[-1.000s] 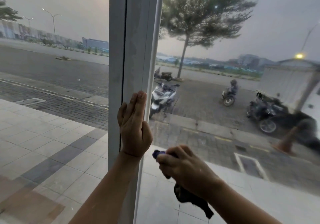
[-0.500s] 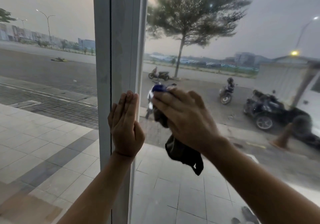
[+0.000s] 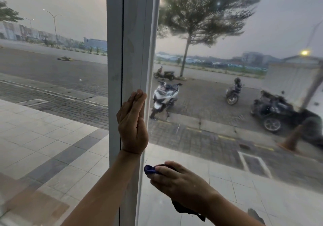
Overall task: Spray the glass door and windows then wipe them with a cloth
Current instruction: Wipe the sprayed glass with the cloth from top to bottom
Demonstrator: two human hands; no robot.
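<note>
A tall glass pane (image 3: 227, 138) fills the right side, and another glass pane (image 3: 52, 103) fills the left, with a white frame post (image 3: 132, 33) between them. My left hand (image 3: 132, 122) lies flat with straight fingers against the post at mid height. My right hand (image 3: 178, 183) presses a dark blue cloth (image 3: 150, 169) onto the lower part of the right pane, close to the post. The cloth's loose end (image 3: 185, 210) hangs below my wrist. No spray bottle is in view.
Beyond the glass lie a tiled walkway (image 3: 43, 147), a paved road, a white scooter (image 3: 164, 94), other motorbikes (image 3: 272, 110), a tree (image 3: 201, 19) and an orange cone (image 3: 293, 138). The post stands directly ahead of me.
My right hand with the cloth has moved down the right pane from mid height to low beside the post. My left hand has stayed on the post.
</note>
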